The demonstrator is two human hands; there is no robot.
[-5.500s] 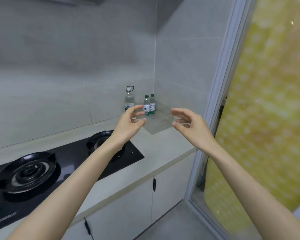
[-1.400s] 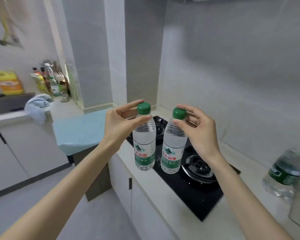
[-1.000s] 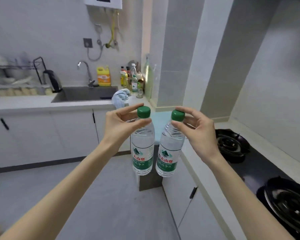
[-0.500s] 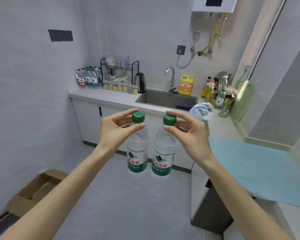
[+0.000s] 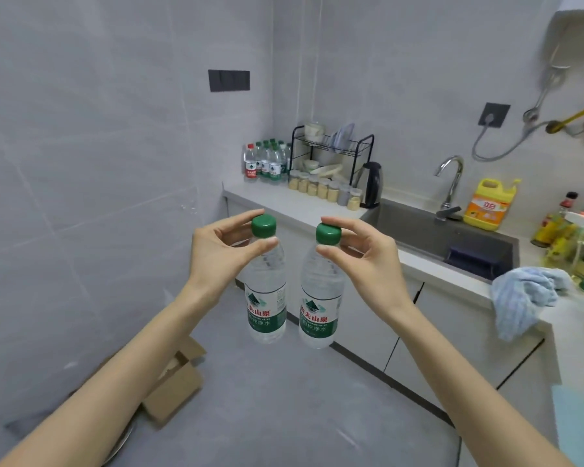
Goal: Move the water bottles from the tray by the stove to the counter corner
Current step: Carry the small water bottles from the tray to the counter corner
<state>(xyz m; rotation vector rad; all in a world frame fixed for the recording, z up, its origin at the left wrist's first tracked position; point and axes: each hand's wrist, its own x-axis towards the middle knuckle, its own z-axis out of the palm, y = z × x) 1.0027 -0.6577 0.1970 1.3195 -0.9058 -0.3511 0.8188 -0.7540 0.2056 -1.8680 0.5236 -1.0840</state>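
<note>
Since the last frame the desk corner (image 5: 267,193) draws nearer. Our left hand (image 5: 216,251) pinches the left bottle (image 5: 265,298) by its cap, our right hand (image 5: 368,261) the right bottle (image 5: 319,305); both hang above the floor (image 5: 284,399), not yet set down.

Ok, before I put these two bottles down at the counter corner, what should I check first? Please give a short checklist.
1. Left hand pinches left bottle at its cap: ok.
2. Right hand pinches right bottle at its cap: ok.
3. Green caps on both: ok.
4. Bare counter before the bottles in the corner: ok.
5. Cardboard box on the floor, left of the way: ok.
6. Grip firm enough: cannot tell.
</note>
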